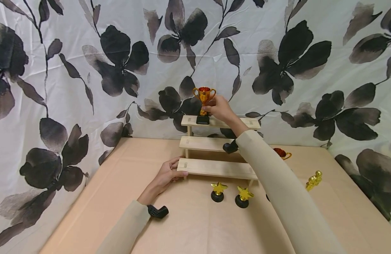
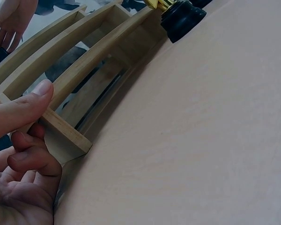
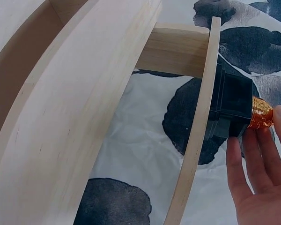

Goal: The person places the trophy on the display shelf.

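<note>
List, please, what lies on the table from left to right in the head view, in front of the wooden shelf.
Left hand at the end of the lowest step → first star trophy → second star trophy → gold figure lying on its side.

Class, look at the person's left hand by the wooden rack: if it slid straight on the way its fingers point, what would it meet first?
The left hand already touches the rack's lowest step at its left end, so it would meet that step at once.

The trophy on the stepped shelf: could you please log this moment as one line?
right hand holds trophy on top step of shelf | left hand grips bottom step's left end | two star trophies on table
</note>
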